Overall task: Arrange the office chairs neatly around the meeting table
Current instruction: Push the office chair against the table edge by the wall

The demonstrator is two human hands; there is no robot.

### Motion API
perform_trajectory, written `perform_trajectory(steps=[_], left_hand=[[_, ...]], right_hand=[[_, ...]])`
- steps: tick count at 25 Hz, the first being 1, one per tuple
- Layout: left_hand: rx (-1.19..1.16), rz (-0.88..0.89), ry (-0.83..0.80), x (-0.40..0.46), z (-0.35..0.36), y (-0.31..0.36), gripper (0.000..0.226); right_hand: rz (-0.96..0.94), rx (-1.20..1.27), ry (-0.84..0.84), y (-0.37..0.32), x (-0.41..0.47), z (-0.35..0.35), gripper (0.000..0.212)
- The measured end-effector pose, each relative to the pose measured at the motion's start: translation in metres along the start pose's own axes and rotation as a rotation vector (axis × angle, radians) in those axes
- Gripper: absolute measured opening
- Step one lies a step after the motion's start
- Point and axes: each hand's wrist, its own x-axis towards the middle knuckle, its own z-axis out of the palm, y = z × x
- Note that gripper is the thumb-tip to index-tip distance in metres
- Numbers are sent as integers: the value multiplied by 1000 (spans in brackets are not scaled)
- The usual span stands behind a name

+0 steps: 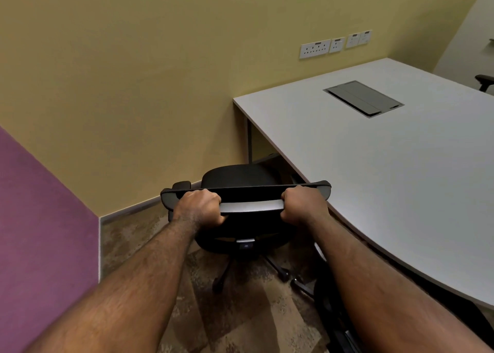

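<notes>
The chair (240, 192) sits at the desk's (401, 179) near-left corner, seat partly tucked under its edge, wall sockets (335, 45) behind, another chair (485, 81) past the far side.

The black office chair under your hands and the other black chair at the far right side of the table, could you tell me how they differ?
The held black office chair is near and shows nearly whole; the far black chair shows only an armrest. The left hand and right hand grip the near one's top rail; nothing touches the far one. The near one stands at the grey meeting table by the corner, the far one across it. Both are black.
</notes>
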Motion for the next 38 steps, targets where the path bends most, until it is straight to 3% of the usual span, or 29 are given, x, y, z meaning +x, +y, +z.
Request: perform_trajectory(steps=[15, 38], left_hand=[[22, 146, -5, 88, -5, -68, 15], [120, 436, 103, 277, -12, -123, 19]], right_hand=[[181, 36, 52, -30, 63, 5, 14], [456, 27, 128, -25, 179, -3, 4]])
